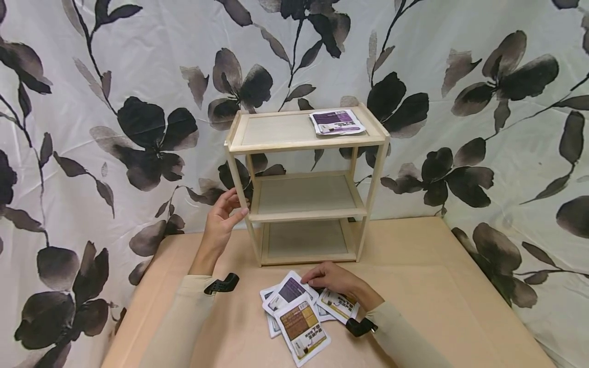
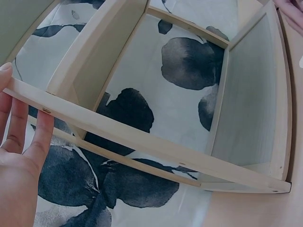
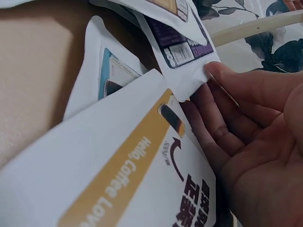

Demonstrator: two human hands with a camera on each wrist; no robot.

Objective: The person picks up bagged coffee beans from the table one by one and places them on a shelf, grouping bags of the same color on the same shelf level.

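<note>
A small three-tier wooden shelf (image 1: 308,216) stands upright at the back of the table. My left hand (image 1: 220,225) grips its left front post (image 2: 109,125), thumb on one side and fingers round the other. Before the shelf lies a loose pile of flat white packets. My right hand (image 1: 339,282) pinches the edge of a packet with a purple label (image 1: 291,291) between thumb and fingers. A brown-labelled packet (image 1: 301,324) overlaps it at the front. Under the right wrist lies a packet with a gold band (image 3: 128,170), printed with "Hello, Coffee" lettering.
On the right of the shelf's top tier lie purple-and-white packets (image 1: 337,122), stacked flat. A white cloth with dark flowers (image 1: 506,153) hangs behind the table (image 1: 414,266). Another packet with a blue-edged label (image 3: 110,78) shows in the right wrist view.
</note>
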